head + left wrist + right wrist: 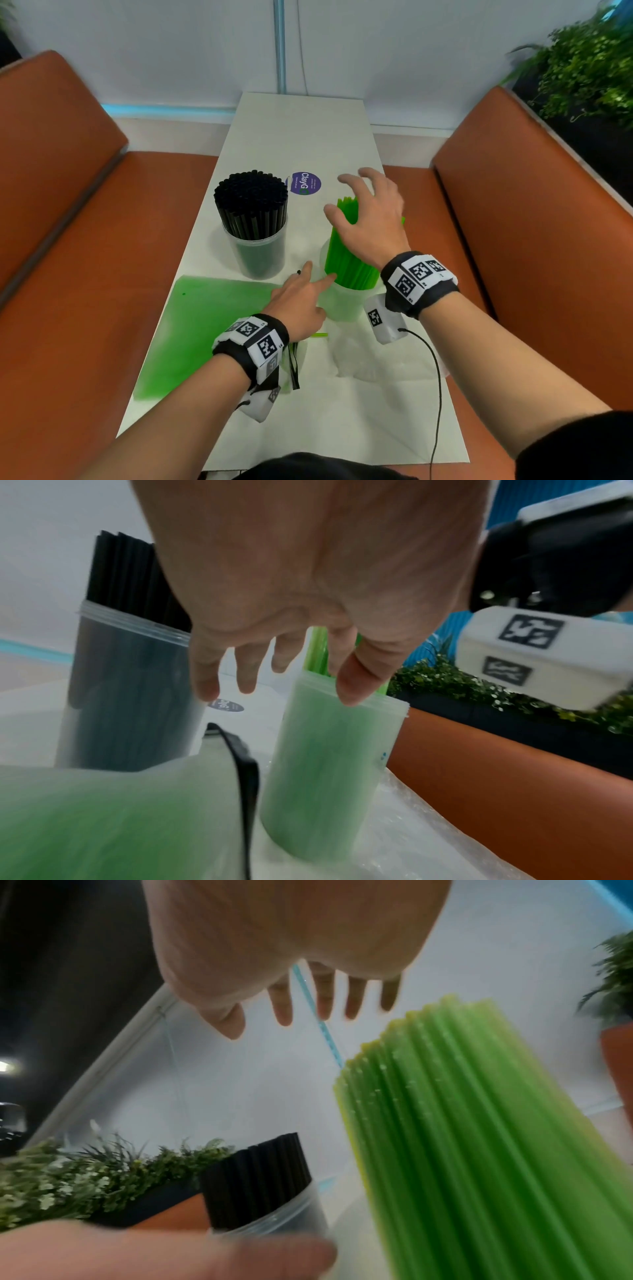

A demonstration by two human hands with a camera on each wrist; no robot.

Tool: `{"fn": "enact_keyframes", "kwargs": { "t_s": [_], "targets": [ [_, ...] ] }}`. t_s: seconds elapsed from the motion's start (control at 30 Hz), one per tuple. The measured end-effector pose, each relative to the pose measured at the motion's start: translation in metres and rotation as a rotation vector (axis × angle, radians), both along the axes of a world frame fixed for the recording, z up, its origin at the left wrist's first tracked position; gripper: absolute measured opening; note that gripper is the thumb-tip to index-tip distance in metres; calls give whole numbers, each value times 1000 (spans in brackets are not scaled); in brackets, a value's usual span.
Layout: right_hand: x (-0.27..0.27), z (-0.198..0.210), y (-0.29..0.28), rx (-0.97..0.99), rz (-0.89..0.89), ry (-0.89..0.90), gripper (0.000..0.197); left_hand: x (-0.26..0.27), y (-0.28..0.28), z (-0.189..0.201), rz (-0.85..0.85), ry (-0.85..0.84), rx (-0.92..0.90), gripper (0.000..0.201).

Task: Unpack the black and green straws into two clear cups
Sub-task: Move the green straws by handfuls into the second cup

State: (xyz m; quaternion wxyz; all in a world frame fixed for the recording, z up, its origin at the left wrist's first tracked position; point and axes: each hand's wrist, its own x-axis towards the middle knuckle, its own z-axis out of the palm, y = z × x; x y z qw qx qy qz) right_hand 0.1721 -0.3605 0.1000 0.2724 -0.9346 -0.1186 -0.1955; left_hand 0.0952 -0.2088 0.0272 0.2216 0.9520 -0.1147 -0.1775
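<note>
- Black straws [250,202]: packed upright in a clear cup [255,255] at about 10 o'clock of the table [301,137]. Bundle looks tight and self-supporting.
- Green straws [346,253]: stand in the second clear cup [342,301] near table centre, leaning and fanning toward 1 o'clock.
- Right hand [371,219]: fingers spread and released above the green tops, gripping nothing. Contact with the tops cannot be told; the right wrist view shows a gap.
- Left hand [301,294]: fingers relaxed and extended. In the left wrist view the thumb [356,680] sits at the green cup's rim, other fingers clear of it; no grasp.
- Handling judgement: straws are light, thin, smooth plastic, easily kinked and apt to splay. Best gathered around mid-length with a loose encircling hold while the cup wall is steadied low. The cup is light and probably tips under the lean.
- Green plastic sheet [205,329], likely packaging, lies at 7 o'clock; crinkled clear wrap [359,356] lies at 5 o'clock.
- Hidden: right side of the green bundle and cup behind the right wrist; what lies under the left wrist is partly covered. Cup bases blurred.
</note>
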Motion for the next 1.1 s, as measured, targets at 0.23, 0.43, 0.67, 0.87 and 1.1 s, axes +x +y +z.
{"fn": "enact_keyframes", "kwargs": {
  "t_s": [0.23, 0.43, 0.67, 0.87, 1.1],
  "targets": [
    [-43, -17, 35, 205, 383, 140, 13, -4, 23, -17, 305, -61, -85, 67],
    [-65, -74, 50, -230, 364, 675, 27, -14, 39, -30, 442, 50, -160, 66],
    [-82, -126, 58, -448, 186, 954, 17, -13, 50, -22, 469, 8, -290, 60],
    [-71, -135, 75, -169, 232, 780, 21, -14, 55, -20, 480, -36, -347, 59],
    [-70, -126, 94, -226, 410, 792, 19, -13, 62, -14, 465, -29, -411, 56]
  ]
}}
